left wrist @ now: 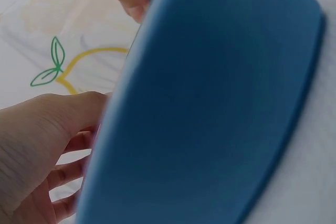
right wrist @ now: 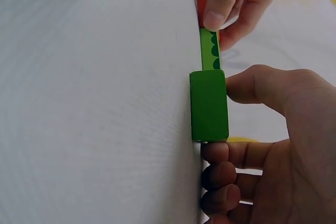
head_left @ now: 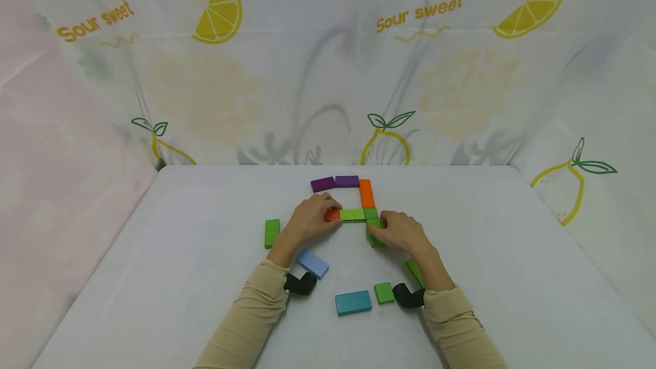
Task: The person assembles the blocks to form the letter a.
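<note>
Okay, I'd keep the squeeze light: hold the red-orange block flat and in line with the scallop-marked light-green block, and press the dark-green rectangular block gently toward the small green square block, since a hard shove could skew the whole row. My left hand curls narrow around the red-orange block, which sits between thumb and fingers, right end at the light-green block. My right hand pinches the dark-green rectangular block thumb against fingers, its far end right by the square block.
</note>
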{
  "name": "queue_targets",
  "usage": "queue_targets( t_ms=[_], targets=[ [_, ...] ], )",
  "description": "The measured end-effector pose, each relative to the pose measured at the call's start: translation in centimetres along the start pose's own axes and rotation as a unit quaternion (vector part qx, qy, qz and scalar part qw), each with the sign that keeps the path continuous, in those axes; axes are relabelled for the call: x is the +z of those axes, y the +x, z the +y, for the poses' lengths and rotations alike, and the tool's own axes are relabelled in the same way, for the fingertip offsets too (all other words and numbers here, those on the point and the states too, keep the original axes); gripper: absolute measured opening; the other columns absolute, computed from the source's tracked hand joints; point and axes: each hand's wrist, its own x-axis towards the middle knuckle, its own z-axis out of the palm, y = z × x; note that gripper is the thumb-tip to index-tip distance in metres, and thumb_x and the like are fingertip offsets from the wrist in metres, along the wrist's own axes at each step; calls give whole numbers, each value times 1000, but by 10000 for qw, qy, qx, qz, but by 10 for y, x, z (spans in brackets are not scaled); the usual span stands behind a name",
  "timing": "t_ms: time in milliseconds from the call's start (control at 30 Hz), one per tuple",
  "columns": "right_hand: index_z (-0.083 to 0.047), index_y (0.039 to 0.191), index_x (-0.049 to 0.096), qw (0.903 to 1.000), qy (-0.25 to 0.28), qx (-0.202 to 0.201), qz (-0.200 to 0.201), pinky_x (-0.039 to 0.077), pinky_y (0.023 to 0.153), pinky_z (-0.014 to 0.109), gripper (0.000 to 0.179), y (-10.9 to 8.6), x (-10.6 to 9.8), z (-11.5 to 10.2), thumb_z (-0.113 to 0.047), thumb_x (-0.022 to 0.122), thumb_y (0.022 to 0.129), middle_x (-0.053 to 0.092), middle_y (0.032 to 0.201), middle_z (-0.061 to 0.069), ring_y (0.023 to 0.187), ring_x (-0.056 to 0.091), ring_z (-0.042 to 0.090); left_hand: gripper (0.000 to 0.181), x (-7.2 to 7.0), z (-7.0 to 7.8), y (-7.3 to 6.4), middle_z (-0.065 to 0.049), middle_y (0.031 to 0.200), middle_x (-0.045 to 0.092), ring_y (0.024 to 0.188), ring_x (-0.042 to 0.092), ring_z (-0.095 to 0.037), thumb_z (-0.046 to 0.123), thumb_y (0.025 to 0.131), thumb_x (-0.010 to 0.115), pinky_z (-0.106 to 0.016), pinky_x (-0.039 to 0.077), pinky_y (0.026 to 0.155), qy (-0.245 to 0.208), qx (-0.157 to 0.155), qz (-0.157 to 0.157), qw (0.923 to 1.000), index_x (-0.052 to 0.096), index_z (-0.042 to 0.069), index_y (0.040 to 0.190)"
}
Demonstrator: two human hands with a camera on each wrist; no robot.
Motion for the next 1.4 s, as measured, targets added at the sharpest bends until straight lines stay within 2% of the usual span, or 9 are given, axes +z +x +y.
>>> queue_targets(
  t_ms=[633, 767, 833, 933, 1033, 1100, 1167, 1267, 1400],
  targets=[
    [-11, 73, 50, 9998, 138, -58, -110, 26, 50, 26, 39, -2, -1, 1, -47, 56, 86, 40, 61, 0, 56, 42, 16, 30, 0, -1, -2, -4, 110, 62, 95, 52, -21, 31, 85, 70, -38, 47, 83, -68, -6, 27, 10000, 68, 15, 110],
    [-10, 76, 52, 9991, 375, -88, -194, 29, 51, 26, 41, -2, -4, 5, -49, 55, 88, 45, 63, 0, 59, 44, 16, 30, 1, -1, -3, -3, 110, 62, 94, 52, -20, 31, 85, 69, -37, 47, 83, -149, 24, 63, 9999, 68, 15, 111],
    [-10, 80, 54, 9978, 630, -151, -114, 32, 53, 27, 38, -1, -7, 8, -47, 56, 90, 49, 66, 2, 61, 46, 17, 31, 0, -2, -3, -3, 110, 61, 94, 53, -20, 31, 86, 68, -38, 46, 85, -251, 38, 39, 9997, 67, 15, 112],
    [-8, 92, 58, 9923, 1117, -501, 195, 42, 61, 30, 29, 2, -9, 14, -37, 56, 93, 58, 80, 6, 72, 53, 20, 32, -5, -5, -2, -4, 111, 61, 97, 55, -20, 31, 89, 65, -40, 46, 89, -454, 128, -9, 9989, 66, 13, 115],
    [-6, 115, 57, 9808, 1568, -1098, 385, 50, 82, 41, 30, 7, -7, 20, -27, 56, 94, 58, 108, 14, 97, 57, 28, 30, -13, -11, -2, -6, 112, 62, 102, 58, -23, 27, 92, 61, -41, 47, 92, -634, 316, -37, 9975, 65, 10, 116],
    [-6, 129, 51, 9751, 1643, -1451, 350, 44, 97, 49, 40, 10, -4, 23, -25, 56, 94, 49, 128, 18, 117, 51, 34, 29, -22, -16, -3, -8, 113, 62, 106, 57, -25, 24, 92, 60, -42, 47, 93, -822, 408, -68, 9958, 65, 8, 116],
    [-7, 138, 44, 9727, 1625, -1637, 251, 36, 105, 55, 49, 13, -2, 25, -26, 56, 95, 38, 141, 21, 130, 42, 38, 28, -31, -22, -5, -9, 113, 62, 108, 56, -27, 22, 93, 59, -43, 47, 94, -1049, 440, -127, 9934, 65, 6, 116],
    [-8, 144, 37, 9731, 1564, -1687, 94, 27, 110, 57, 56, 15, 1, 27, -29, 55, 95, 27, 151, 20, 138, 30, 39, 29, -42, -31, -12, -9, 113, 62, 109, 54, -28, 21, 93, 59, -46, 45, 95, -1354, 431, -105, 9898, 64, 5, 116],
    [-9, 146, 36, 9733, 1600, -1646, -86, 21, 113, 56, 54, 15, 2, 28, -28, 50, 98, 23, 155, 16, 143, 22, 37, 27, -47, -48, -26, -7, 114, 61, 107, 53, -26, 21, 94, 58, -49, 45, 93, -1528, 429, 110, 9873, 64, 8, 117]
  ],
)
